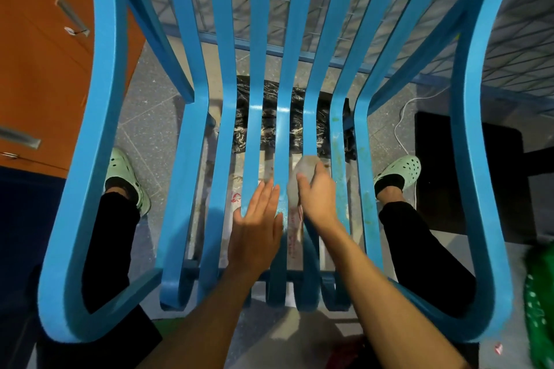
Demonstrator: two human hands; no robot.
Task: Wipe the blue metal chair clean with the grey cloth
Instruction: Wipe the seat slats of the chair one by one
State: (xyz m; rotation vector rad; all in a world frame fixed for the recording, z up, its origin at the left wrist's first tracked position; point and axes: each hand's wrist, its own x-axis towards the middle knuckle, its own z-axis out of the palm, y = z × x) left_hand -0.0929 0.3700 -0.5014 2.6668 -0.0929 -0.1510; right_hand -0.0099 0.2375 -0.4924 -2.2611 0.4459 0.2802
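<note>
Head view: the right hand (316,193) is clenched around the bunched grey cloth (301,180), pressing it onto a seat slat of the blue metal chair (263,135), while the left hand (257,219) lies open and flat on the slats just beside it, touching nothing else. The slats run lengthwise away from the person toward the backrest, so the wiping stroke should follow that axis. Greenish smears, somewhat blurred, seem to lie on the slats just right of the cloth, nearer the right hand.
</note>
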